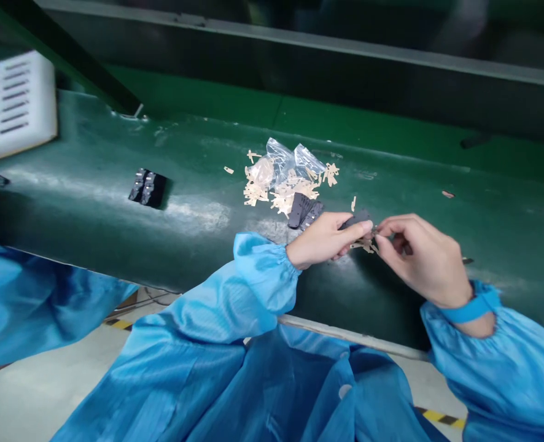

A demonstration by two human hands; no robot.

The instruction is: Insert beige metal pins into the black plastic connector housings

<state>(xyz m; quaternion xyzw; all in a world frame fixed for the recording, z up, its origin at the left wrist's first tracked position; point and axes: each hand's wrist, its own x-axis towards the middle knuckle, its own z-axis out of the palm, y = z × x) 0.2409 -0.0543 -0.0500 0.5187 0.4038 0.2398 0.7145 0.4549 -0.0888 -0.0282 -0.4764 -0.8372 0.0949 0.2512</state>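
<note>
My left hand pinches a dark plastic piece; my right hand closes at its end, its grip too small to tell.
Beige slivers lie just below, and a beige heap with clear plastic bags sits beyond, beside a dark stack on the green conveyor belt.

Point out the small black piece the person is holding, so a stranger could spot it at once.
Start at the long dark-green bench, then find the crumpled clear plastic bag with pale scraps on it. Just below it, the left hand pinches a small black piece near the right hand. Other black pieces lie on the bench, but this one is in the hand.
</note>
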